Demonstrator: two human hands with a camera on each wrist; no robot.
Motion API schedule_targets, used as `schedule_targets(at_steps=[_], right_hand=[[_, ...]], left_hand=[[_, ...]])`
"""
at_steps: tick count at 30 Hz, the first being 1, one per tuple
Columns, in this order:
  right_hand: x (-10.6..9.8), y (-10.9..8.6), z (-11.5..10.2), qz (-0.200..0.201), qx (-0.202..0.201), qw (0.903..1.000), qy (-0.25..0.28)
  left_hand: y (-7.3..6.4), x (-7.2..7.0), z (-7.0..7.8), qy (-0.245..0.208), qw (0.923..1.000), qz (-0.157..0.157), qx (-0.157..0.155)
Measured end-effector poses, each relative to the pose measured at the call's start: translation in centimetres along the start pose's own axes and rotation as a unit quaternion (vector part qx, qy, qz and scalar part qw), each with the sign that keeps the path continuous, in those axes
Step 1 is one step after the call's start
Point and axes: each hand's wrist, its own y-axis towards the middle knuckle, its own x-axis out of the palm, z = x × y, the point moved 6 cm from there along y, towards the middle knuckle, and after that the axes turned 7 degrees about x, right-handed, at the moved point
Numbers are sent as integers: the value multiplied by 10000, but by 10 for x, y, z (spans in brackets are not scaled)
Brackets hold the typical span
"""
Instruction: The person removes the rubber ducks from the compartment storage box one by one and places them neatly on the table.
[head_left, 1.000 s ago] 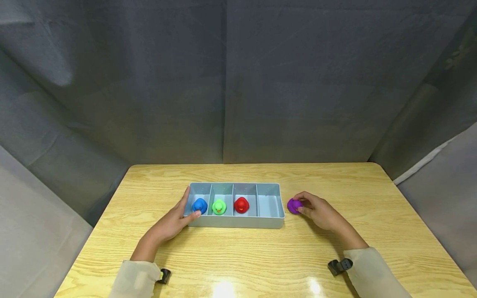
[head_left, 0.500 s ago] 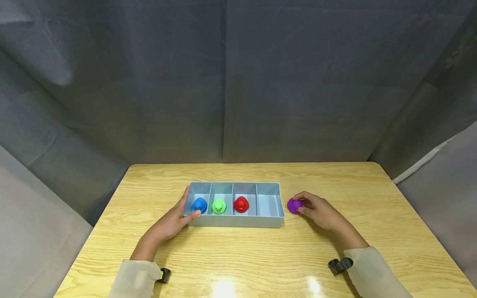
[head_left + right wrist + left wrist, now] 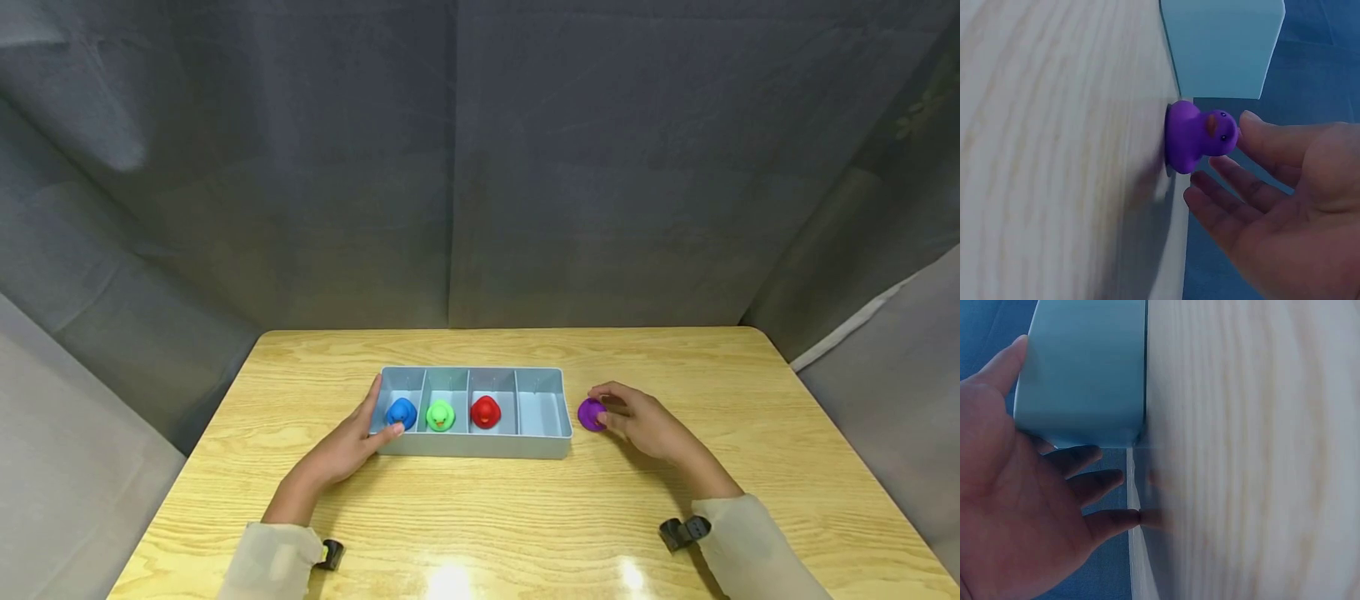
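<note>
A grey tray [image 3: 480, 447] with four compartments lies mid-table. From the left they hold a blue duck [image 3: 402, 413], a green duck [image 3: 441, 415] and a red duck [image 3: 486, 412]; the rightmost is empty. My left hand [image 3: 351, 442] rests against the tray's left end, fingers straight and thumb on the front wall; the left wrist view shows this hand [image 3: 1010, 506] beside the tray [image 3: 1085, 369]. A purple duck [image 3: 590, 414] stands on the table just right of the tray. My right hand [image 3: 641, 427] cups it loosely. In the right wrist view the fingers [image 3: 1216, 187] are a small gap from the purple duck [image 3: 1194, 137].
The wooden table [image 3: 525, 517] has rounded corners and is walled by grey curtains at the back and sides. Black wrist straps [image 3: 678, 533] sit on both cream sleeves.
Hardly anything: my right hand's fingers have edged slightly closer over the purple duck. The left hand, tray and ducks stay put.
</note>
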Motion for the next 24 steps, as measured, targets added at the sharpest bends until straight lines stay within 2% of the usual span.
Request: schedule_targets(at_steps=[13,24], right_hand=[[-5,1,-12,152,-28,9997,-209],[-7,0,-33,221,-235,9993,-170]], left_hand=[[-1,0,1,31,10000,32,0],[0,0,-1,55,10000,27,22]])
